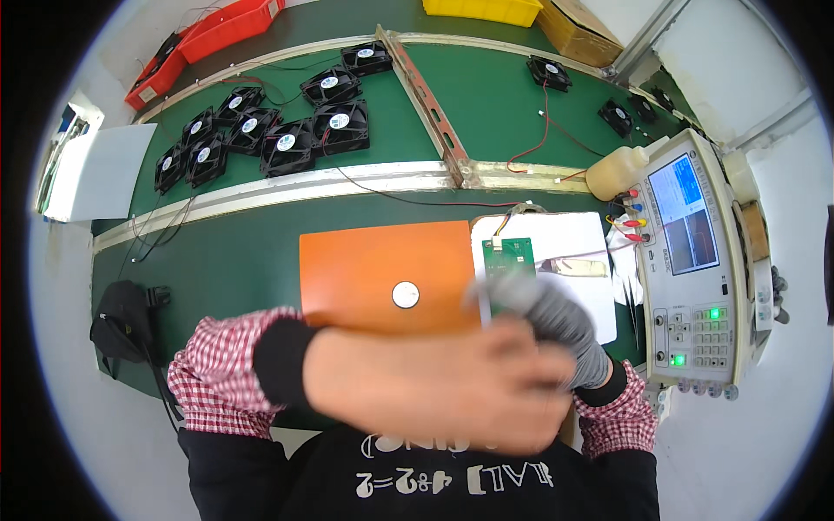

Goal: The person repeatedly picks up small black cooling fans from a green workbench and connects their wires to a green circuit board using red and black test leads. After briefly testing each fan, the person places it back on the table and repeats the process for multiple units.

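Head view: bare left hand (508, 386) overlaps gloved right hand (566, 328); blur hides whether either grip grasps anything. Just beyond, the circuit board (508, 260) lies on a white pad (569, 233), seemingly for easy reach.

Red/wht checked sleeves (221, 365), blk cuffs (282, 360); blk top (321, 486), wht print (439, 481); gry R glove (563, 326).

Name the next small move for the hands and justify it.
I'd probably draw the bare left hand back toward the left. It crosses in front of the gloved right hand, whose blurred fingers overlap the lower part of the green circuit board in this view, so uncrossing should free both. Whether the hands touch is too blurred to tell.
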`<state>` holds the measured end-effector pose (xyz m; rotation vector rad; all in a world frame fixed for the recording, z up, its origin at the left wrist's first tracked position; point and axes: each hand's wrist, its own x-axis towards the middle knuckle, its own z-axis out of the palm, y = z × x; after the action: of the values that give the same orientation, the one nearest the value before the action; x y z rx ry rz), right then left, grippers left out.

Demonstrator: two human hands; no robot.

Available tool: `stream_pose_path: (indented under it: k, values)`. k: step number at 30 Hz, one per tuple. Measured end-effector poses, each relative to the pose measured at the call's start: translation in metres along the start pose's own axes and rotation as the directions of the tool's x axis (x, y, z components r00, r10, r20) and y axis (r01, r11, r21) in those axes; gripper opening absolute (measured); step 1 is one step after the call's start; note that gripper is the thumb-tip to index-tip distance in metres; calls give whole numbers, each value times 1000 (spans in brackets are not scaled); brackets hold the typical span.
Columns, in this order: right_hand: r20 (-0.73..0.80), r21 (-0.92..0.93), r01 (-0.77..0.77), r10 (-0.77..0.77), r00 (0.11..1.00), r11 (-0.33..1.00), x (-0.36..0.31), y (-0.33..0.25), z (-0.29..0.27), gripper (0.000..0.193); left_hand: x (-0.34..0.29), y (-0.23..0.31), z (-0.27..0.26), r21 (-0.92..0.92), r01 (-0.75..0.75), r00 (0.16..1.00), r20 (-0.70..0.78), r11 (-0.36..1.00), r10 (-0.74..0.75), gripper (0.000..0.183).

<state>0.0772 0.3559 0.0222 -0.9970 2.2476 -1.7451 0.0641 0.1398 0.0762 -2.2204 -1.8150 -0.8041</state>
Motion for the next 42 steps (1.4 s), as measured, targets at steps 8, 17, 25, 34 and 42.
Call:
stream_pose_path:
  k: [8,17,25,34,42]
  values:
    - [-13,-917,37,-123,992,398,-12,-6,-47,19,-82,3,-63,539,627,637,59,562,-768,36]
    - [-299,-340,-170,65,952,925,-7,42,-37,15,-59,7,-2,543,457,841,-8,704,-540,41]
    - [-263,-430,-192,81,961,882,-14,50,-36,17,-84,1,10,-154,822,489,-305,549,-817,63]
    - [-242,-497,-107,-19,970,861,-13,52,-34,19,-62,14,32,343,667,744,-346,661,-572,98]
    - [-279,-501,-114,-35,960,858,-16,50,-35,18,-52,61,-33,-140,607,747,-235,782,-622,113]
